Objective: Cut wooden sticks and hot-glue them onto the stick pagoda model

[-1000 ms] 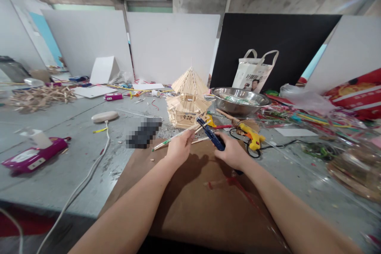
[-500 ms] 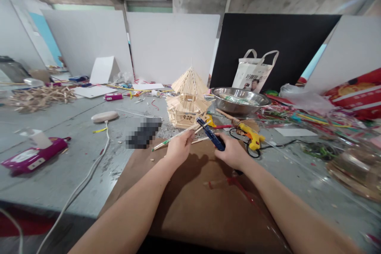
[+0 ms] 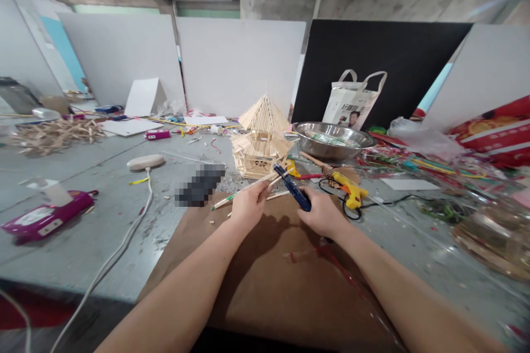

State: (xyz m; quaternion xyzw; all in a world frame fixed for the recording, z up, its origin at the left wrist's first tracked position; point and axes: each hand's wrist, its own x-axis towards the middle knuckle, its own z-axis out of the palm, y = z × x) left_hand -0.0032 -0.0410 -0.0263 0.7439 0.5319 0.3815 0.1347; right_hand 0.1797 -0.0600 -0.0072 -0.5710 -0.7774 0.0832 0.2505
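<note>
My left hand (image 3: 248, 204) is closed in a pinch on a thin wooden stick (image 3: 271, 182), which points up and to the right. The far end of that stick meets the head of a dark blue pliers-like tool (image 3: 296, 190). My right hand (image 3: 321, 212) is wrapped round the tool's handles; the exact jaw shape is too small to make out. Just beyond both hands stands a small pavilion model (image 3: 265, 140) built of pale wooden sticks, with a pointed roof above a wider lower one. A brown sheet (image 3: 265, 287) lies beneath my hands.
On the right are a yellow glue gun (image 3: 351, 190) with a black cord, a steel bowl (image 3: 335, 146) and a white bag (image 3: 351, 102). To the left lie a blurred dark object (image 3: 201, 185), a white corded device (image 3: 146, 162), a purple power strip (image 3: 52, 215) and a stick pile (image 3: 58, 135).
My left hand and the stick have shifted very slightly, with the stick's rear end now showing lower beside the hand. The tool stays almost in place.
</note>
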